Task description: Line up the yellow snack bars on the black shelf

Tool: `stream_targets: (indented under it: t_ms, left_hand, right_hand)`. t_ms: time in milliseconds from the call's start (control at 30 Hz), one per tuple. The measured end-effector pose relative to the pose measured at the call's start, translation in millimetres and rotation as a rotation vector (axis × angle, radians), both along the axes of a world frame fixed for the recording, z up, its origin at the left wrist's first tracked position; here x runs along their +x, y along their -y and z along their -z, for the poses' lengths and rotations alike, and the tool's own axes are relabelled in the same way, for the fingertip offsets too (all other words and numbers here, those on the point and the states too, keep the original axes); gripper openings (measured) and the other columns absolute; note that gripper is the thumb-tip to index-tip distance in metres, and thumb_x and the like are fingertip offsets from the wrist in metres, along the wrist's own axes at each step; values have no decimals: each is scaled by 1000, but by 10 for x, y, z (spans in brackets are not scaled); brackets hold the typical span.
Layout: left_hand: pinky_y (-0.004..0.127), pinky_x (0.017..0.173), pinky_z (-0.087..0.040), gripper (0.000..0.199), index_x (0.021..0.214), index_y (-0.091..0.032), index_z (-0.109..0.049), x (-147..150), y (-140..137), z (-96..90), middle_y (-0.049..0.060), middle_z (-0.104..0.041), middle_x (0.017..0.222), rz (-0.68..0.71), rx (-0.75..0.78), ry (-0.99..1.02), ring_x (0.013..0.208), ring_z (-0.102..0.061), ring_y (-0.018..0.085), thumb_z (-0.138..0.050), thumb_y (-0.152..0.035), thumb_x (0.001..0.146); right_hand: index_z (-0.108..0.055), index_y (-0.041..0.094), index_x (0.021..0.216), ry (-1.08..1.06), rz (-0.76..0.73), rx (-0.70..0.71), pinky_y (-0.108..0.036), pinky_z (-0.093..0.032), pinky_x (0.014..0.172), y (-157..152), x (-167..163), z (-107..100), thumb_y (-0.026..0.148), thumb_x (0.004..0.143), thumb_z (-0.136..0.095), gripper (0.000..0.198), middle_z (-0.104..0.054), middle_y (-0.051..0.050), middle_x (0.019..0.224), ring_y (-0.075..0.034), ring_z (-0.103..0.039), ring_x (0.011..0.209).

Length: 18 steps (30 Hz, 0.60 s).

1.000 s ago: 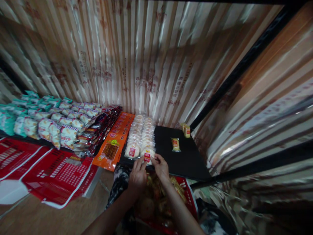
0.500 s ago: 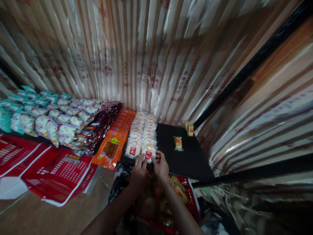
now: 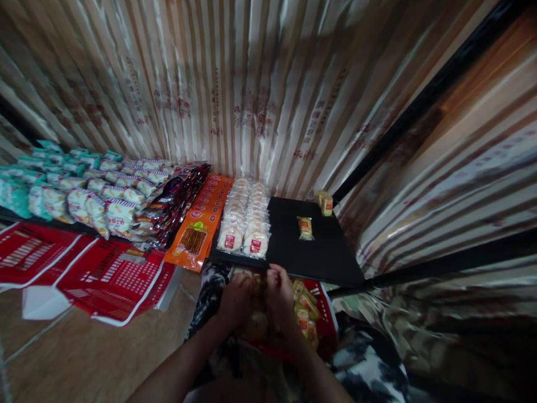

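Observation:
My left hand [image 3: 240, 291] is low over a red box [image 3: 329, 313] in my lap, its fingers dim and partly hidden. Beside it my right hand [image 3: 282, 288] has its fingers curled near the front edge of the black shelf [image 3: 289, 254]; whatever they may hold is hidden. Yellow-wrapped snacks [image 3: 302, 319] lie in the box around both hands. Just beyond my hands, two rows of clear-wrapped round white crackers [image 3: 255, 244] with red labels rest on the shelf. Neither hand touches these rows.
One yellow-wrapped snack [image 3: 306, 228] lies on the shelf, with more yellow packs [image 3: 325, 202] at its back right corner. An orange pouch [image 3: 194, 240] and several white-and-teal snack bags [image 3: 121, 215] stand left. Red printed packaging [image 3: 113, 280] hangs below. A black pole [image 3: 386, 123] slants at right.
Both hands have let go of the front cracker pack and drawn back and down toward the box. The front pack now lies in its row. The view has tilted slightly downward.

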State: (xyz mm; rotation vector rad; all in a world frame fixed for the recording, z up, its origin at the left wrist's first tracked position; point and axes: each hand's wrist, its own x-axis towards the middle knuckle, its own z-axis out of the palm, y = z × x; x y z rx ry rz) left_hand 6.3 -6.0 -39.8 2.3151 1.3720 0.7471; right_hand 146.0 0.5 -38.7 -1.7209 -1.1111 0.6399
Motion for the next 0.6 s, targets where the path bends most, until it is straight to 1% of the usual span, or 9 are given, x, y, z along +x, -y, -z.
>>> stream_targets:
  t_ms: [33, 100, 167, 233, 333, 433, 500, 600]
  left_hand:
    - [30, 76, -50, 21, 95, -18, -57, 1, 83, 54, 7, -60, 94, 15, -69, -65, 88, -57, 18, -40, -13, 83]
    - [31, 72, -50, 22, 98, -17, -56, 24, 234, 177, 9, -61, 93, 25, -174, -220, 85, -58, 20, -45, -11, 80]
    - [34, 73, -49, 26, 101, -15, -56, 63, 341, 290, 11, -61, 94, 14, -204, -341, 87, -59, 22, -44, -8, 79]
    - [36, 75, -48, 29, 100, -13, -58, 102, 395, 362, 13, -62, 94, -6, -220, -413, 87, -59, 23, -40, -4, 79]
    - [35, 76, -48, 28, 95, -12, -60, 139, 410, 374, 14, -62, 95, -25, -249, -443, 87, -59, 21, -39, -3, 78]
    - [33, 81, -46, 26, 94, -13, -60, 150, 415, 292, 12, -62, 97, -17, -271, -400, 91, -57, 20, -40, -5, 79]
    - [32, 82, -45, 24, 93, -13, -59, 152, 428, 213, 11, -61, 97, -22, -332, -356, 92, -57, 19, -40, -7, 80]
    - [28, 77, -44, 20, 91, -15, -57, 151, 445, 99, 8, -61, 93, -51, -452, -246, 87, -58, 17, -38, -15, 84]
  right_hand:
    - [-59, 19, 95, 45, -64, -17, -33, -47, 76, 116, 1, 52, 41, 80, -43, 31, -64, -8, 92, -19, -58, 82]
    - [-61, 20, 90, 108, -146, -52, -36, -46, 81, 324, 15, 192, 37, 79, -43, 27, -65, -8, 94, -22, -59, 87]
    - [-63, 20, 89, 148, -198, -130, -38, -45, 83, 486, 47, 365, 33, 77, -44, 26, -66, -10, 93, -24, -60, 89]
    - [-64, 19, 91, 167, -255, -216, -40, -45, 86, 600, 88, 532, 28, 74, -45, 27, -67, -11, 96, -25, -60, 92]
    - [-65, 15, 95, 169, -289, -271, -41, -42, 92, 693, 136, 688, 21, 68, -47, 33, -65, -14, 105, -27, -59, 99]
    - [-65, 16, 97, 142, -259, -258, -41, -41, 94, 723, 152, 682, 21, 68, -47, 35, -66, -12, 105, -26, -59, 101]
    - [-65, 19, 96, 121, -221, -226, -40, -42, 92, 725, 156, 616, 25, 72, -45, 32, -67, -10, 102, -25, -59, 98]
    - [-65, 19, 93, 106, -132, -183, -39, -44, 89, 719, 181, 500, 34, 75, -43, 32, -67, -10, 98, -24, -59, 95]
